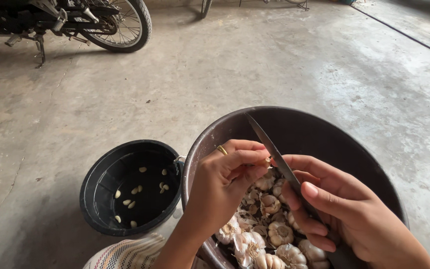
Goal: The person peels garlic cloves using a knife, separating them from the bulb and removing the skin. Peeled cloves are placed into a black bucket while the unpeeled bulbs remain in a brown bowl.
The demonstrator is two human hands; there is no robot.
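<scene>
Your left hand (pixel 225 187) pinches a garlic clove (pixel 267 162) at its fingertips, just above the big bowl (pixel 294 129) of garlic bulbs (pixel 274 234). Your right hand (pixel 347 214) grips a knife (pixel 274 152), whose blade touches the clove. Peeled cloves (pixel 138 197) lie in the black bucket (pixel 100 199) beside it.

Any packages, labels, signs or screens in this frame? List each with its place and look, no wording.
None in view: no package, label, sign or screen.
Containers only: a dark round basin of garlic bulbs under the hands, and a black round bucket of peeled cloves to its left on the concrete floor.
Left hand pinches a clove; right hand grips a knife.
</scene>
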